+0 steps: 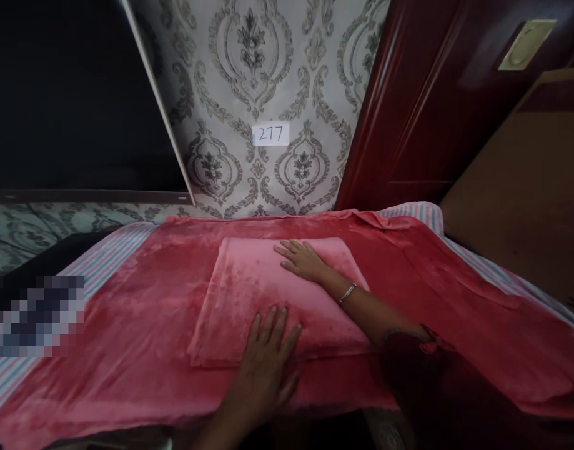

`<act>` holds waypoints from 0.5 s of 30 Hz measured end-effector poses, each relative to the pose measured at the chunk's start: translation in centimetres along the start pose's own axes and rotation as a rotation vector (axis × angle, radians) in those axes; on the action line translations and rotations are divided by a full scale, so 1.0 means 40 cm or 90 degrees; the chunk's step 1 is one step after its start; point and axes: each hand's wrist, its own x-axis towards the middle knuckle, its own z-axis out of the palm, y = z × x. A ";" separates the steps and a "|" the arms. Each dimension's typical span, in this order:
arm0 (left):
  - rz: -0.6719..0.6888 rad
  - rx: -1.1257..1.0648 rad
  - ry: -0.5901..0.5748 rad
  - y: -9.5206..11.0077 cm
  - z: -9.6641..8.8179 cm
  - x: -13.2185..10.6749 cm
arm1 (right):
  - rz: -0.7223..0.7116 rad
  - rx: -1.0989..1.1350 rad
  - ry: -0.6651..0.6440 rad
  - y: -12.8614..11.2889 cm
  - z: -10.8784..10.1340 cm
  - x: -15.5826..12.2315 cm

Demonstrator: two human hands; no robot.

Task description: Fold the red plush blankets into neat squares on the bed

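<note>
A pink plush blanket point(249, 281), folded into a thick rectangle, lies in the middle of the table. My left hand point(268, 356) rests on its near edge, fingers spread and pointing away from me. Farther back, my right hand point(301, 259) lies flat on the top surface close to the far edge, fingers stretched to the left. A silver bracelet point(347, 293) circles the right wrist. Beneath the folded blanket spreads a larger red plush cloth point(150, 325), somewhat wrinkled and hanging over the table's near edge.
A striped sheet point(103, 256) shows under the red cloth at both sides. Behind stands a patterned wall with a paper label point(270, 133) reading 277. A dark screen point(80, 100) is at the left, a dark red door panel point(418, 100) and a brown board point(525, 187) at the right.
</note>
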 end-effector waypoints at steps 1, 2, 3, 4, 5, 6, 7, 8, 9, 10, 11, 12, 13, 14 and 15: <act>0.001 0.000 0.003 -0.001 0.000 0.001 | 0.000 0.005 0.003 0.001 0.003 0.000; 0.002 0.001 0.006 -0.003 -0.001 0.003 | 0.001 0.008 0.005 0.002 0.005 0.001; 0.001 0.001 0.008 -0.004 -0.001 0.004 | 0.002 0.011 0.006 0.002 0.006 0.002; 0.001 0.002 0.010 -0.005 -0.001 0.006 | 0.003 0.012 0.006 0.003 0.005 0.003; 0.000 0.002 0.011 -0.005 0.000 0.008 | 0.003 0.013 0.006 0.003 0.003 0.003; 0.000 0.003 0.015 -0.006 0.001 0.009 | 0.002 0.012 0.006 0.002 0.001 0.004; 0.000 0.003 0.021 -0.006 0.002 0.009 | 0.002 0.010 0.008 0.001 -0.003 0.004; 0.001 0.005 0.027 -0.007 0.004 0.010 | 0.004 0.008 0.010 -0.001 -0.008 0.003; 0.003 0.007 0.036 -0.009 0.004 0.009 | 0.007 0.006 0.011 -0.004 -0.013 0.002; 0.007 0.009 0.044 -0.011 0.004 0.009 | 0.011 0.006 0.010 -0.007 -0.019 0.001; 0.012 0.011 0.049 -0.015 0.002 0.010 | 0.015 0.007 0.006 -0.010 -0.026 -0.002; 0.019 0.012 0.053 -0.018 -0.002 0.012 | 0.017 0.010 0.001 -0.014 -0.033 -0.006; 0.022 0.010 0.055 -0.021 -0.008 0.017 | 0.018 0.013 -0.003 -0.017 -0.040 -0.012; 0.021 0.005 0.056 -0.022 -0.016 0.026 | 0.018 0.017 -0.005 -0.019 -0.046 -0.021; 0.018 -0.003 0.056 -0.020 -0.024 0.039 | 0.017 0.023 -0.003 -0.021 -0.052 -0.032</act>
